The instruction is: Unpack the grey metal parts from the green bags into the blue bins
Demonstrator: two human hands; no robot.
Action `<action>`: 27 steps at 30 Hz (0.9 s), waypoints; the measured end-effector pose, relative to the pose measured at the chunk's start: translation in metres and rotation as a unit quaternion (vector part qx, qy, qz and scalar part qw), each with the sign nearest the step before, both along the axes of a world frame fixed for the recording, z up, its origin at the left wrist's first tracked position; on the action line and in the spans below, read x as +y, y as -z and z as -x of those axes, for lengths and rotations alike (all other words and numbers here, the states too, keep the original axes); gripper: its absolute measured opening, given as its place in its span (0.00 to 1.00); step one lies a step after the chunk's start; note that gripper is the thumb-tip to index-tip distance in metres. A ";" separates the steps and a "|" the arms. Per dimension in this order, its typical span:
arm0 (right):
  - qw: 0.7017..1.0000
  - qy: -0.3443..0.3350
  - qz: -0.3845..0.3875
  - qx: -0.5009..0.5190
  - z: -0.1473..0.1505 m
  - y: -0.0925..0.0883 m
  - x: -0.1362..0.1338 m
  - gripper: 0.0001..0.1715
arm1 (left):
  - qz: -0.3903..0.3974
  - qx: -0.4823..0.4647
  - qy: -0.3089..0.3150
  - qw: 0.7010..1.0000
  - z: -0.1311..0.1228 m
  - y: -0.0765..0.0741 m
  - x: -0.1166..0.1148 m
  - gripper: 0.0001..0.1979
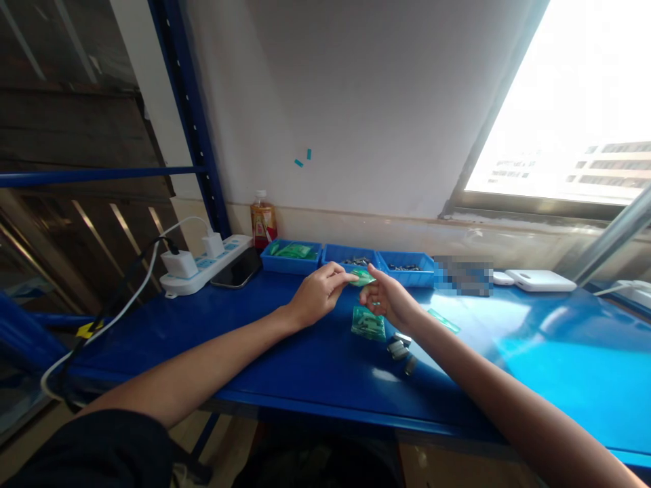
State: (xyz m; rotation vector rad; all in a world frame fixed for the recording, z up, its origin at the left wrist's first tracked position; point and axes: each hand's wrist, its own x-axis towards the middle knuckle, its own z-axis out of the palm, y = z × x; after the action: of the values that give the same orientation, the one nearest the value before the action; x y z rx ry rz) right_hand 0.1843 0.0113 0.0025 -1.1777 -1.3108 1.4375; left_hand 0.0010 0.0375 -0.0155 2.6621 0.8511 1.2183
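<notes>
My left hand point(321, 291) pinches a small green plastic bag point(362, 276) between thumb and fingertips, a little above the blue table. Close against the bag's right side is my right hand point(389, 296), thumb raised and fingers curled in. A small shiny spot shows at those curled fingers, too small to name. Below the hands, a filled green bag point(369, 324) lies on the table with small pieces inside. Several small metal pieces point(400, 346) lie loose beside it. A flat green bag point(444, 320) rests partly behind my right forearm.
Along the wall stand blue bins: one with green bags point(265, 261), two with small metal parts point(330, 252) point(424, 276). A bottle point(263, 222), phone point(237, 268) and power strip point(224, 263) with cables are at left. A white device point(540, 280) lies at right.
</notes>
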 end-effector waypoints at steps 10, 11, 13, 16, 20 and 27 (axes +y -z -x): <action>0.806 0.049 -0.379 -0.452 -0.005 0.018 0.002 0.18 | 0.440 -0.173 0.013 0.881 -0.005 0.000 0.007 0.31; 0.790 0.049 -0.391 -0.469 -0.006 0.019 0.002 0.19 | 0.472 -0.186 0.012 0.862 -0.006 0.000 0.008 0.30; 0.785 0.035 -0.408 -0.465 -0.006 0.019 0.001 0.22 | 0.483 -0.201 0.010 0.852 -0.006 -0.001 0.009 0.23; 0.801 0.034 -0.428 -0.417 -0.004 0.016 -0.001 0.30 | 0.429 -0.224 -0.001 0.875 -0.005 -0.001 0.012 0.14; 0.839 0.062 -0.398 -0.367 0.001 0.009 -0.007 0.25 | 0.308 -0.237 -0.056 0.920 0.002 -0.003 0.017 0.12; 0.901 0.110 -0.326 -0.263 0.007 0.004 -0.014 0.18 | 0.120 -0.158 -0.085 0.976 0.000 -0.007 0.003 0.10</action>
State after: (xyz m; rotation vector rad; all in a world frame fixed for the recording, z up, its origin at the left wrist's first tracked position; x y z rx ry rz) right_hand 0.1768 -0.0028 -0.0015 -1.2201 -1.7680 0.4345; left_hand 0.0014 0.0403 -0.0090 2.1687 1.1057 1.4235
